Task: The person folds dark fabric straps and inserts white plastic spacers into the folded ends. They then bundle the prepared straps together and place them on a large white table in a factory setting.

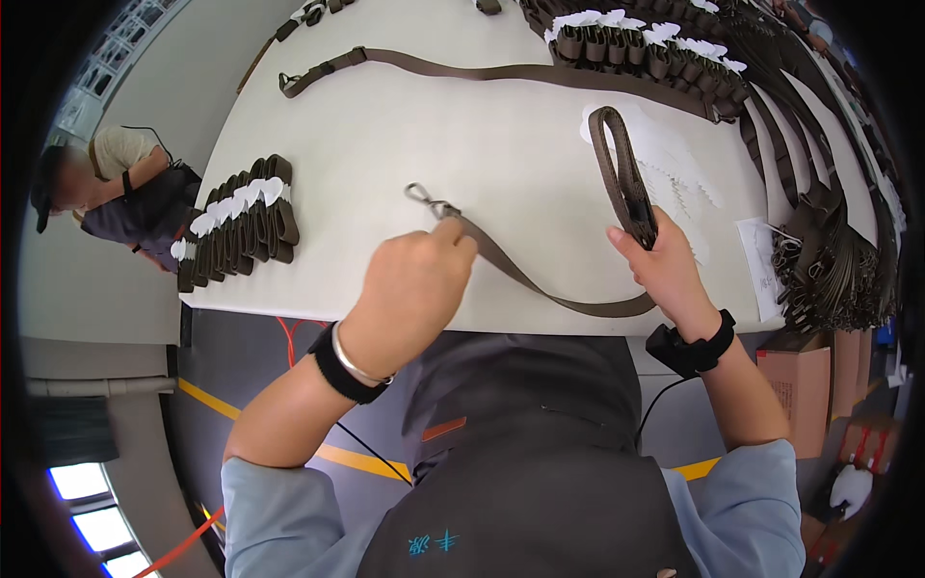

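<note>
A brown webbing strap [525,280] hangs in a shallow curve between my two hands over the near edge of the table. My left hand [412,287] is closed, pinching the strap just below its metal snap hook [424,197], which points up and left. My right hand [667,267] grips the other end, where the strap forms a tall upright handle loop [617,159]. The thumb and fingers wrap the loop's lower part, partly hiding the join there.
Another brown strap [462,71] lies across the far side of the white table [347,144]. Rolled straps with white tags [241,222] stand at left, with more rolled straps [636,46] at back right. Loose straps [833,255] hang over the right edge. A person [120,193] sits at left.
</note>
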A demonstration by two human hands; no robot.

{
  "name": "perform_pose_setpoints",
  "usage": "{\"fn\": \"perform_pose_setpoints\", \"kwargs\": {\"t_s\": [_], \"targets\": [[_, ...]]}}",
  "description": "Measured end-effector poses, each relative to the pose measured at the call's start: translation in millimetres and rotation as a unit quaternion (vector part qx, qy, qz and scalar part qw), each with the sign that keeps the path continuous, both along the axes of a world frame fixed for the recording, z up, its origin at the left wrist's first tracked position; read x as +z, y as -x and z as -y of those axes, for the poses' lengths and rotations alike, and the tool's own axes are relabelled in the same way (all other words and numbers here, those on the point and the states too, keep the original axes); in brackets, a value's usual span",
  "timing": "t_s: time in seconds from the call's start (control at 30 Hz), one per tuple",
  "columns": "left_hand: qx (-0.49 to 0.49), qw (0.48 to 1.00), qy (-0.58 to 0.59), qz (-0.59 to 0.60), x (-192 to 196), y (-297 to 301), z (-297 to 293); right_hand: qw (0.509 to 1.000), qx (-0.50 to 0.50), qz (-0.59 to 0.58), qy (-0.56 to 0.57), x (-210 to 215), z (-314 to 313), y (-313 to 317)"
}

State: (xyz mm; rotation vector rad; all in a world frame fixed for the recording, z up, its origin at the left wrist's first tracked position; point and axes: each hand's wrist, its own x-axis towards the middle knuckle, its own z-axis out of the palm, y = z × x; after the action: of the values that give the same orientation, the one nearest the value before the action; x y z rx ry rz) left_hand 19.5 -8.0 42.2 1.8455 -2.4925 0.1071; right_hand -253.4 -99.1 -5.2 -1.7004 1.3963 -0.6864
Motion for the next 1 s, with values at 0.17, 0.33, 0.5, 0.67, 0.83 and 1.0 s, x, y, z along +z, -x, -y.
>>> {"fn": "perform_pose_setpoints", "kwargs": {"t_s": [0.17, 0.33, 0.5, 0.67, 0.83, 1.0], "targets": [[-0.061, 0.989, 0.000, -0.136, -32.4, 23.2, -1.0, 1.000, 0.006, 0.025, -0.005, -8.5, -8.2, -4.7], [-0.148, 0.984, -0.008, -0.102, -41.7, 29.3, 31.3, 0.997, -0.010, 0.065, -0.031, -10.1, -10.8, -10.8], [-0.087, 0.983, -0.021, -0.158, -48.9, 17.4, 24.2, 0.997, -0.028, 0.069, 0.006, -11.1, -15.6, -0.6], [0.093, 0.942, 0.032, -0.321, -61.9, 13.9, -7.0, 0.990, -0.036, 0.099, -0.090, -15.4, -18.3, 0.4], [0.017, 0.933, 0.011, -0.360, -65.8, 19.0, -5.5, 0.998, 0.040, 0.014, 0.038, -9.3, -4.4, -17.6], [-0.162, 0.949, -0.021, -0.269, -53.3, 10.9, 1.0, 0.982, 0.186, 0.001, 0.034, -0.6, 8.4, -38.3]]}}
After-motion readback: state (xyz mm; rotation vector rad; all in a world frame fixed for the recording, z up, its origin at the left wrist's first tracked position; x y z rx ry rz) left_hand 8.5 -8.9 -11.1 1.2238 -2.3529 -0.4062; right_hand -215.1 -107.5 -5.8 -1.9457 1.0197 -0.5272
